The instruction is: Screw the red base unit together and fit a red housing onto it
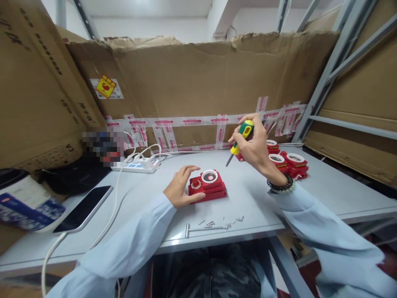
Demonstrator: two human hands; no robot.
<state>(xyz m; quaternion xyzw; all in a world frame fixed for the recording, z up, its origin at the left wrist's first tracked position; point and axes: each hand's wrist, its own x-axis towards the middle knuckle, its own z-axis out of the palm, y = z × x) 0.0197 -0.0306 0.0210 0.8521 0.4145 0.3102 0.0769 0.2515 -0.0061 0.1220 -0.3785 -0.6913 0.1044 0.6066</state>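
My left hand is at the left end of a red box-shaped device, with thumb and fingers spread around that end. On the device's top sit a white ring with a dark round face inside and a smaller round fitting. Raised above the table to the right, my right hand grips a green and yellow screwdriver. Its metal tip points down and left, apart from the device. Several screws and a T-shaped metal tool lie near the front edge.
More red devices with white rings stand stacked at the right. At the left are a phone, a power strip with white cables, and a blue and white tub. A cardboard wall closes off the back.
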